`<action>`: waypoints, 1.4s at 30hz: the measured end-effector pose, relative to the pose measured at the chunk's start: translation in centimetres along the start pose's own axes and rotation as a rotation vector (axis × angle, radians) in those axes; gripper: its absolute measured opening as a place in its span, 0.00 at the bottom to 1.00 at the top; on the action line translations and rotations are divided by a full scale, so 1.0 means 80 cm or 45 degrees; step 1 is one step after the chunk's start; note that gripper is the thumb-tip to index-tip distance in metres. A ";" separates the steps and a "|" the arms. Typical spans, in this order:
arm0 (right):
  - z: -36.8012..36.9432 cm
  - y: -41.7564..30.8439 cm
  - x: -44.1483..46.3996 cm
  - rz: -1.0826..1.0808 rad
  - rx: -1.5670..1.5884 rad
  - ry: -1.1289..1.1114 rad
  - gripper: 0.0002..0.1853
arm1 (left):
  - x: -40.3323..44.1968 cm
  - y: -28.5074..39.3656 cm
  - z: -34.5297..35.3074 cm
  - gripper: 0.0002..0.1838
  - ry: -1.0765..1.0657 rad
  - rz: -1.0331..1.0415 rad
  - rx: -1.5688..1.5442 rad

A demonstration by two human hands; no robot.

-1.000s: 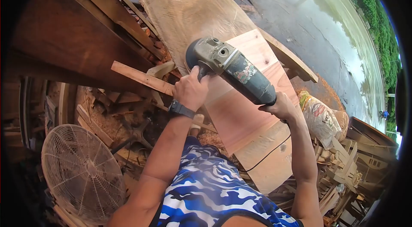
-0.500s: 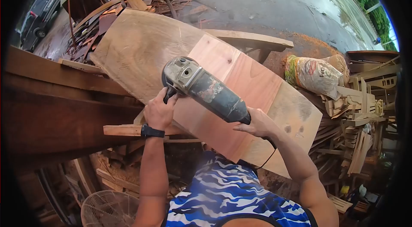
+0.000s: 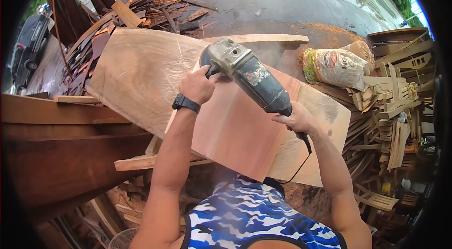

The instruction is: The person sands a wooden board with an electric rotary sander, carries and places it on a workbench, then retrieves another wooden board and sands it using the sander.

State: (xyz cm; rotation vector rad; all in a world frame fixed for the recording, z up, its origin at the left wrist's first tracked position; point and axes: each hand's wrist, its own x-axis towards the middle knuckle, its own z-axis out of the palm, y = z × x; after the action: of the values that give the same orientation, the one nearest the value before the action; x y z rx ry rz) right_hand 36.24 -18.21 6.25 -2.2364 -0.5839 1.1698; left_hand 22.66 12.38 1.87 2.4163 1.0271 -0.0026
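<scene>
An angle grinder lies across a wide wooden panel, its head toward the panel's far edge. My left hand is closed round the black side handle by the head. Around the rear grip of the tool my right hand is wrapped, and a black cord runs down from there. The round disc under the head is mostly hidden; it appears to be against the panel. Pinkish boards make up the panel's middle, with paler tan wood on both sides. Fine dust hangs near the head.
Scrap wood strips are heaped beyond the panel. A filled sack and stacked wood pieces stand to the right. Large dark red-brown timber fills the left. A fan guard shows at bottom left; a car is parked behind.
The grinder and both my hands have moved away from my body and to the right across the panel. Both hands keep their hold, and the camera view has shifted slightly.
</scene>
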 end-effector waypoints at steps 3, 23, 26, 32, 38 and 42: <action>-0.006 0.009 -0.006 0.017 -0.002 0.033 0.23 | -0.001 0.009 0.011 0.31 0.022 0.087 -0.040; -0.030 0.050 -0.002 0.079 0.000 0.153 0.18 | 0.022 0.058 0.023 0.31 -0.103 0.146 -0.037; -0.032 0.033 0.020 -0.025 0.070 0.148 0.17 | 0.039 0.048 0.013 0.26 -0.055 0.139 -0.032; -0.037 0.000 0.056 -0.127 0.047 0.132 0.15 | 0.074 0.027 -0.004 0.34 -0.063 0.123 -0.005; -0.035 0.005 0.069 -0.087 -0.165 0.059 0.18 | 0.049 0.001 -0.004 0.39 -0.046 0.005 0.002; -0.027 0.011 0.045 -0.096 -0.213 -0.021 0.20 | -0.005 -0.014 0.006 0.37 -0.021 -0.035 -0.025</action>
State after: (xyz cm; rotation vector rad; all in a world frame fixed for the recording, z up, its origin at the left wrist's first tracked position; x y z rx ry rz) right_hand 40.06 -17.31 4.58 -2.3227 -0.7921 1.1389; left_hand 21.67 12.54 1.04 2.3802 1.0482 -0.0216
